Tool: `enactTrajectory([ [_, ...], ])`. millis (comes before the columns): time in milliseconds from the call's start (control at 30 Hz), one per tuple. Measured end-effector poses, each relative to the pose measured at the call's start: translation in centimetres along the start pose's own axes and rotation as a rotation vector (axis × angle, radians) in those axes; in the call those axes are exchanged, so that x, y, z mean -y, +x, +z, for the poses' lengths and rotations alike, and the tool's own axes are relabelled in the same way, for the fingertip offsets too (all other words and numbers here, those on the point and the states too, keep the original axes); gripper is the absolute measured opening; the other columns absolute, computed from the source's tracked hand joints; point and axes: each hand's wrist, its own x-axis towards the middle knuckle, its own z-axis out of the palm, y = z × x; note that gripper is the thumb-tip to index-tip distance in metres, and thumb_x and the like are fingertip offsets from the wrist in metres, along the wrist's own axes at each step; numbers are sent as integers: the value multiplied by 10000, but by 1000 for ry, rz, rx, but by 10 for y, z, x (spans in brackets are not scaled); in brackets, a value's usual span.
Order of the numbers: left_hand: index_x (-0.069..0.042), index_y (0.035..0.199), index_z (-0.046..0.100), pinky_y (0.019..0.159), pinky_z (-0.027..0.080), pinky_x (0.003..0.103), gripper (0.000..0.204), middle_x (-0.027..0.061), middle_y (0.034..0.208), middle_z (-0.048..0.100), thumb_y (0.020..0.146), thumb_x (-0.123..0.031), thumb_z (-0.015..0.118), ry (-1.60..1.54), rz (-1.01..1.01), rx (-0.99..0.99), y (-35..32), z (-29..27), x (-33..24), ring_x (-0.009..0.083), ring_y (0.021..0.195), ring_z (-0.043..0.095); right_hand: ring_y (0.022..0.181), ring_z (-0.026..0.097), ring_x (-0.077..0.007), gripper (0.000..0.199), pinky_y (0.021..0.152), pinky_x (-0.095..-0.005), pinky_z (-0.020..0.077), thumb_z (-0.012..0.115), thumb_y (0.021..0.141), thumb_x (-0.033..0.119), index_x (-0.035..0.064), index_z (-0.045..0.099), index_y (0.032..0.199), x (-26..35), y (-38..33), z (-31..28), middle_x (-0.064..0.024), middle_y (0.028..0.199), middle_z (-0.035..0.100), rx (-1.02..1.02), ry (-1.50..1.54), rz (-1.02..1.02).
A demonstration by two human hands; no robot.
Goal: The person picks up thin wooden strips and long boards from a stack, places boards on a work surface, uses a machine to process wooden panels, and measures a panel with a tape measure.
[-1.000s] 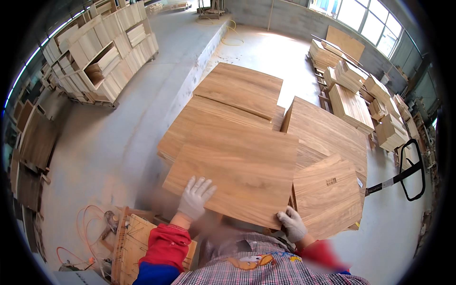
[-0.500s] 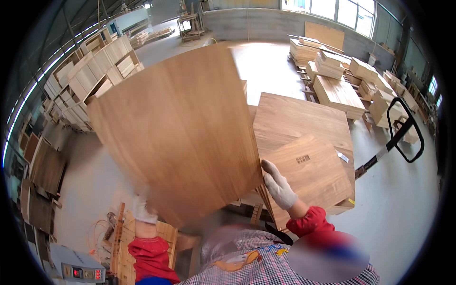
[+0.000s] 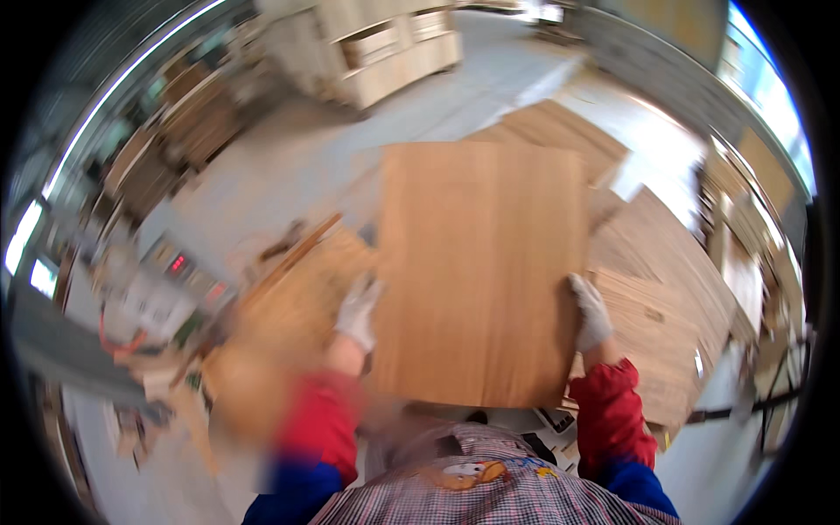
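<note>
A rectangular brown wooden panel (image 3: 481,271) is held up in front of my body, its broad face toward me. My left hand (image 3: 357,313), in a white glove, grips the panel's left edge. On the opposite edge, my right hand (image 3: 591,312), gloved the same way, has hold of the panel. The fingertips of both hands are partly hidden or smeared by motion. To the right of my right hand lies a smaller wooden board (image 3: 652,328) with a dark printed mark, on top of a larger board (image 3: 678,249).
At the left stands a wooden-topped bench (image 3: 302,297), beside a grey control box (image 3: 188,271) with a red display. More brown boards (image 3: 560,136) lie beyond the panel. A pale wooden cabinet-like stack (image 3: 385,52) stands at the back; stacked panels (image 3: 744,254) line the right.
My view has swung left toward the bench and control box. The panel has gone from tilted and raised to squarer and lower, still between both hands.
</note>
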Motion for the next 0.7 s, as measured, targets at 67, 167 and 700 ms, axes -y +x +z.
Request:
enactTrajectory([
  [67, -66, 1353, 455, 1034, 384, 371, 505, 192, 1361, 477, 891, -200, 610, -296, -169, -156, -6, 13, -24, 318, 1250, 477, 1077, 567, -136, 331, 918, -288, 461, 537, 961, 252, 37, 587, 1207, 0, -24, 23, -39, 1139, 622, -107, 118, -15],
  [167, -52, 1311, 488, 1026, 395, 366, 478, 194, 1352, 477, 874, -190, 620, 86, -73, -178, -71, -28, 5, 326, 1241, 478, 1029, 602, -176, 346, 890, -320, 491, 570, 943, 293, 51, 593, 1189, -35, -37, 55, -40, 1122, 641, -207, 394, 357],
  [700, -221, 1355, 458, 1122, 185, 517, 607, 169, 1453, 339, 806, -398, 646, 1218, -643, -540, -319, -342, 88, 425, 1324, 304, 1146, 525, -258, 441, 988, -483, 424, 710, 828, 329, 183, 548, 1212, -199, -200, 329, -8, 1215, 591, 27, 483, 737],
])
